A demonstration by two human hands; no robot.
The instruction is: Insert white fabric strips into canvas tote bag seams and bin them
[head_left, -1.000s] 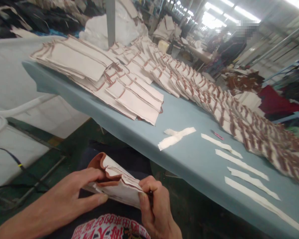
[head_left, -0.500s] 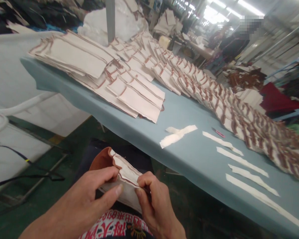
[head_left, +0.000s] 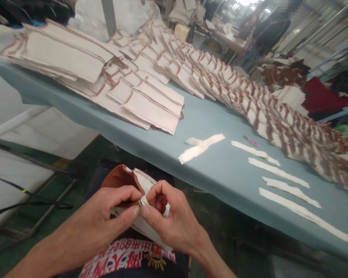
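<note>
A sewn fabric piece (head_left: 120, 178), cream outside with a rust-brown inner side, lies over my lap. My left hand (head_left: 113, 212) pinches its seam edge between thumb and forefinger. Right beside it, my right hand (head_left: 171, 214) pinches the same edge, thumb and fingers pressed on a small bunched fold. The two thumbs nearly touch. Part of the piece is hidden under both hands, and below them printed cloth (head_left: 127, 255) with red and white lettering covers my front.
A long table (head_left: 208, 166) with a blue-green cover bears stacks of cream pieces (head_left: 150, 104) with brown edging, a long overlapping row (head_left: 243, 96), several cream strips (head_left: 278, 173) and small pink-handled snips (head_left: 251, 141). A person (head_left: 272, 34) stands in the background.
My right hand has moved left along the edge to meet my left hand, bunching the fabric there. The view has tilted slightly downward, so the table sits a little higher.
</note>
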